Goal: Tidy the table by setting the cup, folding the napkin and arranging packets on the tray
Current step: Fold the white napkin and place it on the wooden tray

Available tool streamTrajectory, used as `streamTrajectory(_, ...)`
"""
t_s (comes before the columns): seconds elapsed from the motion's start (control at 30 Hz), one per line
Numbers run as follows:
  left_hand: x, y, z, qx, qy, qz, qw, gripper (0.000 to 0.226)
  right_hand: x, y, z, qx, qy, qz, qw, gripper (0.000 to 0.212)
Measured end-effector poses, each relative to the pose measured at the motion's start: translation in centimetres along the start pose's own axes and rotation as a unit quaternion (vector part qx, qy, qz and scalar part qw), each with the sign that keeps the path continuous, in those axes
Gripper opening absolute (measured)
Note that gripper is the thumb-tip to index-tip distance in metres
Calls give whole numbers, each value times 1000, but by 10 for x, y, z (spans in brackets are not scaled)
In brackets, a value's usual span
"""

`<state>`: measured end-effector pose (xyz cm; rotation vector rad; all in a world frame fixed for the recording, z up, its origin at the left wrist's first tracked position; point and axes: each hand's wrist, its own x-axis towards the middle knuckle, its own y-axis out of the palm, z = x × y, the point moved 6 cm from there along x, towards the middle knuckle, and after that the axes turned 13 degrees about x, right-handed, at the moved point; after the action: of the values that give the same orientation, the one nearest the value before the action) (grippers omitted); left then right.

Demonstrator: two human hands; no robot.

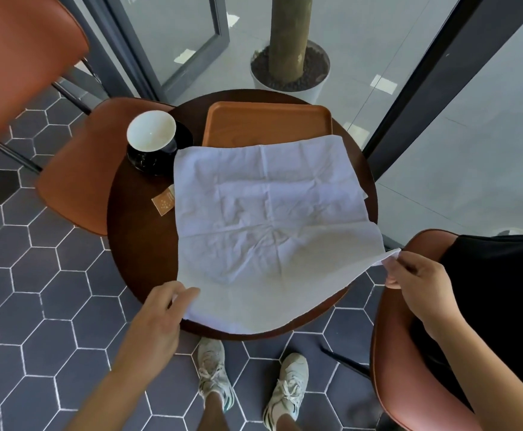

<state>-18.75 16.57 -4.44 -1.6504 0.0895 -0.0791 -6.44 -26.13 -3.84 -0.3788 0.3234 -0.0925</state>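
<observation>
A creased white napkin (263, 219) lies spread open over most of the round dark table (129, 244), its far edge lapping onto the wooden tray (266, 122). My left hand (163, 309) pinches the napkin's near left corner. My right hand (415, 275) grips the near right corner, lifted off the table's edge. A white cup (151, 130) stands on a black saucer (160, 163) at the far left of the table. One brown packet (162, 202) shows beside the napkin's left edge, partly under it.
Rust-coloured chairs stand at the left (76, 172), upper left (20, 63) and right (409, 337), with dark cloth (502, 306) on the right one. A potted tree trunk (291, 42) sits behind glass beyond the table. My shoes (213, 371) are on the hexagon-tiled floor.
</observation>
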Motion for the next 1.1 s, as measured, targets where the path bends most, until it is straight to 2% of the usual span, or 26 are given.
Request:
streamTrajectory(0.13, -1, -4, 2, -25, -18, -34, 999, 55, 4, 0, -4, -11, 0, 1, 1000, 26)
streamTrajectory(0.23, -1, -3, 12, -84, -60, -6, 995, 54, 6, -1, -2, -21, 4, 2, 1000, 29)
streamTrajectory(0.3, 1, -6, 16, -106, -63, -10, 992, 36, 9, -2, -2, -22, 2, -1, 1000, 30)
streamTrajectory(0.33, 2, -7, 16, -118, -62, -18, 991, 20, 11, -2, -2, -22, -1, -1, 1000, 25)
streamTrajectory(0.4, 4, -5, 20, -145, -91, -20, 985, 12, 12, -2, 1, -28, -39, -15, 999, 7)
streamTrajectory(0.43, 3, -2, 24, -173, -127, -12, 977, 9, 12, -2, 3, -33, -62, -20, 997, 19)
streamTrajectory(0.47, 2, 1, 27, -215, -165, -7, 963, 7, 10, -1, 6, -13, -86, -16, 996, 30)
streamTrajectory(0.5, 1, 2, 29, -257, -198, -4, 946, 10, 7, 0, 8, 30, -96, -2, 995, 32)
streamTrajectory(0.6, -4, 2, 28, -347, -258, -20, 901, 9, 1, 3, 12, 130, -80, 42, 987, 25)
streamTrajectory(0.9, -14, -8, 30, -319, -311, -60, 893, 9, 0, -22, 3, 123, -73, -2, 990, 17)
streamTrajectory(1.1, -6, -11, 31, -315, -329, -67, 888, 27, 1, -19, 10, 118, -69, -7, 991, 21)
